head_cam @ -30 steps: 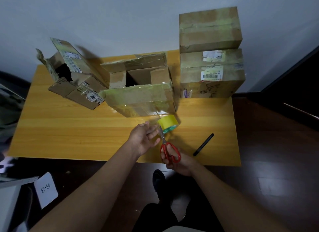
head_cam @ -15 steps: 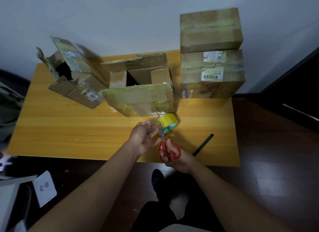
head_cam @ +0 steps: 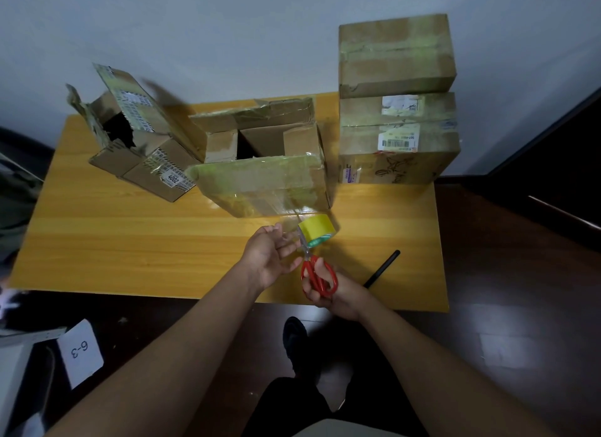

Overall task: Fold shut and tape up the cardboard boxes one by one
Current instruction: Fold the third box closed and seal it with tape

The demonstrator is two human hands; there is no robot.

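Observation:
An open cardboard box (head_cam: 260,184) stands mid-table, its top flaps apart and its front flap covered in yellowish tape. Just in front of it lies a yellow tape roll (head_cam: 317,230), with a clear strip of tape (head_cam: 287,233) drawn out to the left. My left hand (head_cam: 270,257) holds that strip, palm turned up. My right hand (head_cam: 328,290) grips red-handled scissors (head_cam: 317,274), whose blades point up at the strip next to the roll. A torn open box (head_cam: 136,150) lies tilted at the back left.
Two taped boxes are stacked at the back right, the upper box (head_cam: 395,52) on the lower box (head_cam: 396,144). A black pen (head_cam: 382,269) lies on the wooden table (head_cam: 130,241) right of my hands. A card marked 6-3 (head_cam: 79,352) sits on the floor at the left.
My right hand has moved the scissors a little forward, towards the tape strip. My left hand and the boxes stay where they were.

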